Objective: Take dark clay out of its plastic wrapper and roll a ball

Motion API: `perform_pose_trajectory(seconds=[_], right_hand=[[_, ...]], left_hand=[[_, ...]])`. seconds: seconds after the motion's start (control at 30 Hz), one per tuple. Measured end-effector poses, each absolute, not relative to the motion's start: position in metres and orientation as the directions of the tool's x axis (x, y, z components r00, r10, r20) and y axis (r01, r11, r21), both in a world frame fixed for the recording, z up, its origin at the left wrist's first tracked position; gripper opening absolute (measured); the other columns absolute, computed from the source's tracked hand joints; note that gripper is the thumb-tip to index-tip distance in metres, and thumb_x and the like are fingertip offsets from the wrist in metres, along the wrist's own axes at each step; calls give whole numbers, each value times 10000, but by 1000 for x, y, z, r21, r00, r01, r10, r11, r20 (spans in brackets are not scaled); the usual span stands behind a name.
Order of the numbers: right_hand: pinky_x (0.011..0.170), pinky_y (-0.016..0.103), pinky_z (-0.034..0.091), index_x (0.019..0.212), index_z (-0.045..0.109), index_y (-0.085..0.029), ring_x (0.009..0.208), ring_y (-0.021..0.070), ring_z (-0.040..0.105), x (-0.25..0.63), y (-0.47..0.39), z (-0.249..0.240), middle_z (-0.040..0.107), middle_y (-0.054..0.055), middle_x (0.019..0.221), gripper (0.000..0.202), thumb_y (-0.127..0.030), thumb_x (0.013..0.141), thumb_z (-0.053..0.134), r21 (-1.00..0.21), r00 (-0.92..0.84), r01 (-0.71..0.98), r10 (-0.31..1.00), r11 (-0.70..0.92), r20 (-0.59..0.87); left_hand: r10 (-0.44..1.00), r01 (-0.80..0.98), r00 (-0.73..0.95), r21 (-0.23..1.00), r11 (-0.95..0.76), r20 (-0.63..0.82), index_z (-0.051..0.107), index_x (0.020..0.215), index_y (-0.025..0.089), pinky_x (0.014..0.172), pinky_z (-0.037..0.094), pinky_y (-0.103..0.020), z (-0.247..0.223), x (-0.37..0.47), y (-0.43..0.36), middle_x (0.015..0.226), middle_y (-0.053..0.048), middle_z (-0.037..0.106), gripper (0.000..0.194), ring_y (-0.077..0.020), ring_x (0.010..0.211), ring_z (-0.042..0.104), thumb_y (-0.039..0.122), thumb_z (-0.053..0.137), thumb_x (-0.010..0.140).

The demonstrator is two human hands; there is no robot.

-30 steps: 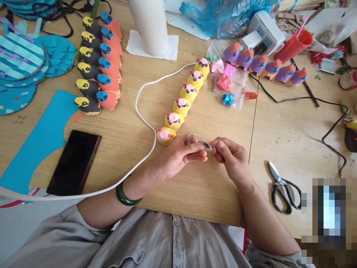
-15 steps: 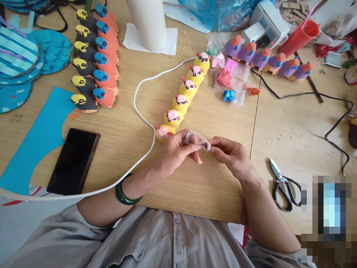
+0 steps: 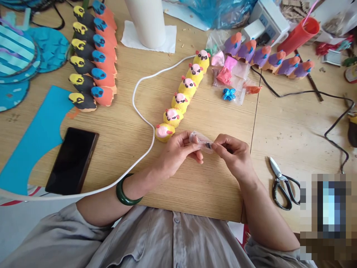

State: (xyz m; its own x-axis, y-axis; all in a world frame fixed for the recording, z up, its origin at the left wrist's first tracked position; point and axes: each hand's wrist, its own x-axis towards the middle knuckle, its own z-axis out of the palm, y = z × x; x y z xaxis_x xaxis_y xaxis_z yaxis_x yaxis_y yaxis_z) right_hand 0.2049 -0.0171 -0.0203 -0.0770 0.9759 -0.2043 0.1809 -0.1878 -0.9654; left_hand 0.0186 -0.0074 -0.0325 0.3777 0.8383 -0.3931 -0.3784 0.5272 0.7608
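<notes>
My left hand [image 3: 175,154] and my right hand [image 3: 234,156] meet over the wooden table [image 3: 195,182], both pinching a small clear plastic bag [image 3: 201,140] with a dark bit inside. A green bangle [image 3: 124,193] circles my left wrist. Just beyond my left fingers runs a row of yellow clay figures [image 3: 182,96] with pink faces. The nearest figure [image 3: 165,132] lies almost against my left hand.
Black-and-yellow and orange-and-blue figures [image 3: 89,59] stand far left, purple ones [image 3: 267,56] far right. A black phone [image 3: 71,160] lies on blue paper [image 3: 33,137]. Scissors [image 3: 283,184] rest right. A white cable [image 3: 139,111], a black cable [image 3: 306,93], small clay bags [image 3: 231,78], a white roll [image 3: 147,22].
Both hands shifted slightly on the little bag, the right fingers sliding closer along it. The view drifted a little; the table's objects stayed put.
</notes>
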Motion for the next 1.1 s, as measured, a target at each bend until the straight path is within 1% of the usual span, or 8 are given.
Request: perform_pose_trajectory(seconds=[0.1,0.23,0.3,0.53,0.73,0.8,0.93,1.1], right_hand=[[493,272,221,622,607,-194,527,87,325,204,-18,-20,431,-42,559,264,-308,828,725,-963,-61,190,977,-189,-204],[496,277,222,630,599,-201,527,89,327,202,-20,-17,440,-38,573,251,-288,841,702,-963,-30,223,986,-153,-163],[499,279,224,635,597,-203,530,90,325,201,-20,-17,440,-37,576,248,-285,849,692,-961,-18,239,989,-140,-148],[510,277,239,631,597,-202,545,94,337,202,-18,-18,447,-34,580,240,-290,836,686,-963,-12,204,983,-176,-182],[509,281,238,637,608,-201,543,94,339,203,-18,-19,457,-33,583,232,-296,830,695,-966,-11,178,981,-186,-191],[504,282,230,641,613,-201,536,91,332,203,-18,-18,461,-36,583,228,-298,827,702,-966,-15,160,978,-203,-208],[497,285,219,648,626,-201,523,85,322,203,-17,-19,469,-42,583,209,-287,817,715,-969,-39,62,969,-240,-243],[484,285,192,661,621,-206,511,81,294,203,-18,-26,449,-50,582,232,-328,811,751,-949,-103,-47,947,-311,-305]], left_hand=[[819,-372,399,744,556,-413,567,769,159,509,563,-187,-32,19,-7,694,58,605,261,-72,525,636,253,805,822],[841,-372,355,764,527,-408,589,793,156,562,595,-218,-31,18,-7,801,28,666,234,-77,571,653,248,802,815],[823,-390,402,738,551,-402,590,791,157,583,603,-227,-29,16,-6,808,23,676,222,-82,592,659,234,798,812],[753,-386,496,666,638,-433,583,713,151,531,528,-174,-25,16,-2,613,49,622,291,-65,530,613,267,845,761],[746,-396,472,643,656,-470,587,689,142,452,488,-169,-24,18,-1,774,-5,732,324,-39,488,563,287,877,682],[747,-390,463,647,655,-477,582,688,147,422,469,-170,-23,18,-1,740,3,721,329,-33,452,521,299,873,679],[738,-378,471,644,664,-484,660,780,134,393,438,-167,-24,18,-3,627,34,656,223,-30,407,448,276,826,736],[691,-467,519,511,722,-502,695,801,133,433,431,-127,-31,17,-5,744,35,667,84,11,436,417,155,773,778]])
